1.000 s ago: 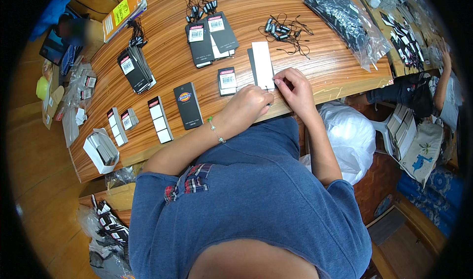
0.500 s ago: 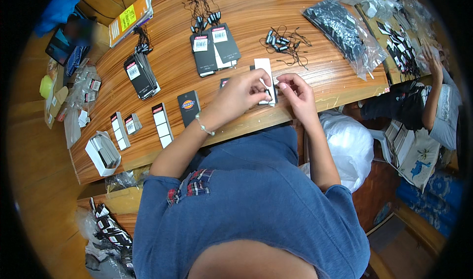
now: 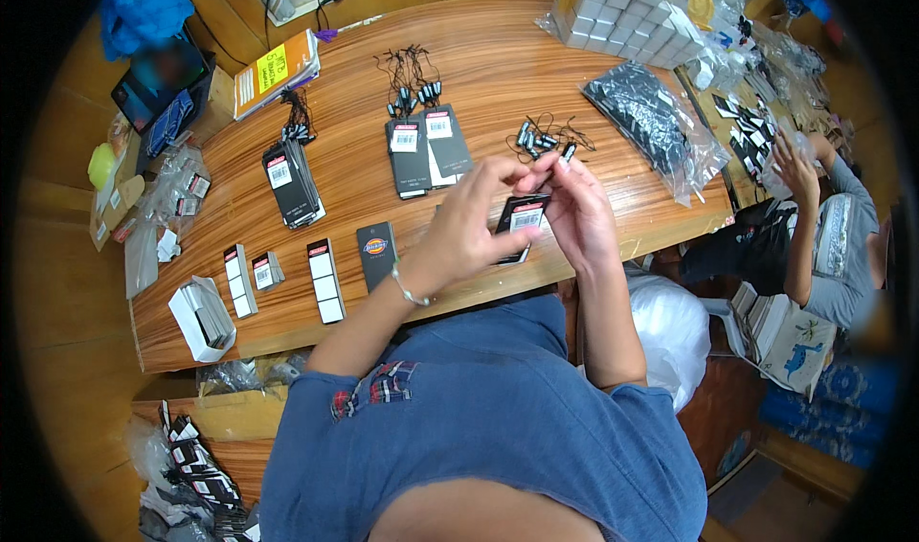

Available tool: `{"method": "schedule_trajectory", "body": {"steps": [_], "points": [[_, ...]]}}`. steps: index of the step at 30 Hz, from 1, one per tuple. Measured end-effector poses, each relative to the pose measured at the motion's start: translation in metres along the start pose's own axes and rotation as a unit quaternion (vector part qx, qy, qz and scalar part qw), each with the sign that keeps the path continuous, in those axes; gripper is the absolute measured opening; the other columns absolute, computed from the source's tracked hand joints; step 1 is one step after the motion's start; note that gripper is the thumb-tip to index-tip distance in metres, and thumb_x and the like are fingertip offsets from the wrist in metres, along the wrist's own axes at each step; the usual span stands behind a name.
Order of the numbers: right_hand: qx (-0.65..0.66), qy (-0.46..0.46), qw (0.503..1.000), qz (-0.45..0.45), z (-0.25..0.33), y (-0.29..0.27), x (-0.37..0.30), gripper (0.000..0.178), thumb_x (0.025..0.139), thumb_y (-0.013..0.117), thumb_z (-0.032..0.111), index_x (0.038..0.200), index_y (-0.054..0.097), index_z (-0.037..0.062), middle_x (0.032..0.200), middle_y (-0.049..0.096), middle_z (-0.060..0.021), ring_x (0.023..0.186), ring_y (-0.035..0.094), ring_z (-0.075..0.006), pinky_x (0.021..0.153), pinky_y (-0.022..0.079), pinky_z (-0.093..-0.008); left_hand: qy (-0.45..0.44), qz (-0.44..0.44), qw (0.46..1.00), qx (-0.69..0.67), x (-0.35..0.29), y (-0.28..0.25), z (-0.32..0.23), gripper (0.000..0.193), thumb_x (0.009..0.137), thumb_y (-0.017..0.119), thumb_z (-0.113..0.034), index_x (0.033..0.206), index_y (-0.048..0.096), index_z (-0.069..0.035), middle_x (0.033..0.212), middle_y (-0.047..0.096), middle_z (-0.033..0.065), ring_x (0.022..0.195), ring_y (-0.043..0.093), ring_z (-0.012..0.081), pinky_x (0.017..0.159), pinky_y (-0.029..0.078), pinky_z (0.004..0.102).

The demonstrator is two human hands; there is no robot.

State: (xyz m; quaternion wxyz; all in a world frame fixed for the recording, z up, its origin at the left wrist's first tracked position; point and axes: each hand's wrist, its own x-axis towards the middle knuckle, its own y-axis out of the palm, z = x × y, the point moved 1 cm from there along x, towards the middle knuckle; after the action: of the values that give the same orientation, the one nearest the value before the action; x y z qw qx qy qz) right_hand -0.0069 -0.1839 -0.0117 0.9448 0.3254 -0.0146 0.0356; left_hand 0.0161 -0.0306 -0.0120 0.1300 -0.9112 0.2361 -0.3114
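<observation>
A black hang tag [image 3: 526,218] with a white barcode label is up in front of me at the table's near edge. My left hand [image 3: 464,224] closes on it, its thumb lying by the tag's lower part. Close beside, my right hand [image 3: 582,212] pinches a black string, whose small dark plastic toggle [image 3: 569,151] sticks up above the fingertips. The fingers of both hands meet over the tag's top, so the hole and part of the string are hidden. Just beyond lies a loose heap of black tag strings [image 3: 538,140].
Strung tags [image 3: 410,164] and another strung bundle [image 3: 289,186] lie left of centre. Nearer are a dark tag stack [image 3: 376,255], sticker stacks [image 3: 325,282] and a white box [image 3: 196,320]. A plastic bag [image 3: 641,111] lies right; a co-worker [image 3: 814,226] sits beyond.
The tag has come up between my hands, now showing its barcode label. My right hand has risen with the string toggle above its fingers. The view has tilted, showing more of the table's far side.
</observation>
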Motion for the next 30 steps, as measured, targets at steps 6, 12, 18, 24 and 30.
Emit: {"method": "schedule_trajectory", "body": {"steps": [6, 12, 18, 24, 30], "points": [[0.002, -0.055, 0.998, -0.031, 0.002, 0.014, 0.015, 0.021, 0.094, 0.041, 0.020, 0.094, 0.052, 0.0012, 0.081, 0.055, -0.0083, 0.078, 0.053, -0.0149, 0.075, 0.043, -0.0281, -0.150, -0.031, 0.961, -0.231, -0.017, 0.016, 0.018, 0.044, 0.085, 0.051, 0.004, 0.123, 0.031, -0.005, 0.106, 0.053, 0.0100, 0.100, 0.052, 0.0133, 0.085, 0.042, 0.0260], [0.055, -0.074, 0.995, -0.033, -0.003, 0.015, 0.043, 0.024, 0.096, 0.038, 0.025, 0.090, 0.049, 0.0047, 0.076, 0.052, -0.0088, 0.074, 0.050, -0.0179, 0.071, 0.041, -0.0302, -0.219, -0.003, 0.929, -0.297, -0.020, 0.012, 0.023, 0.038, 0.090, 0.042, 0.003, 0.125, 0.030, -0.005, 0.105, 0.053, 0.0077, 0.099, 0.050, 0.0104, 0.086, 0.040, 0.0243], [0.041, -0.106, 0.992, 0.051, 0.017, 0.022, 0.122, 0.024, 0.096, 0.035, 0.023, 0.083, 0.046, 0.0063, 0.073, 0.050, -0.0085, 0.071, 0.047, -0.0179, 0.068, 0.040, -0.0312, -0.208, -0.075, 0.944, -0.245, -0.006, -0.027, 0.062, 0.033, 0.088, 0.046, 0.004, 0.119, 0.039, -0.003, 0.105, 0.053, 0.0058, 0.097, 0.052, 0.0097, 0.083, 0.044, 0.0221], [-0.083, -0.085, 0.992, 0.044, 0.021, 0.040, 0.211, 0.023, 0.095, 0.034, 0.020, 0.080, 0.047, 0.0087, 0.070, 0.053, -0.0062, 0.066, 0.051, -0.0163, 0.067, 0.043, -0.0303, -0.251, -0.133, 0.943, -0.173, 0.011, -0.078, 0.111, 0.033, 0.083, 0.053, 0.005, 0.114, 0.044, -0.001, 0.097, 0.059, 0.0085, 0.087, 0.059, 0.0101, 0.074, 0.048, 0.0209], [-0.201, -0.005, 0.980, -0.005, -0.016, 0.041, 0.254, 0.026, 0.094, 0.035, 0.024, 0.077, 0.050, 0.0111, 0.068, 0.055, -0.0022, 0.064, 0.051, -0.0130, 0.062, 0.041, -0.0276, -0.309, -0.109, 0.944, 0.035, 0.008, -0.090, 0.127, 0.034, 0.074, 0.066, -0.001, 0.107, 0.055, -0.003, 0.077, 0.059, 0.0022, 0.071, 0.055, 0.0065, 0.063, 0.046, 0.0193]]}}
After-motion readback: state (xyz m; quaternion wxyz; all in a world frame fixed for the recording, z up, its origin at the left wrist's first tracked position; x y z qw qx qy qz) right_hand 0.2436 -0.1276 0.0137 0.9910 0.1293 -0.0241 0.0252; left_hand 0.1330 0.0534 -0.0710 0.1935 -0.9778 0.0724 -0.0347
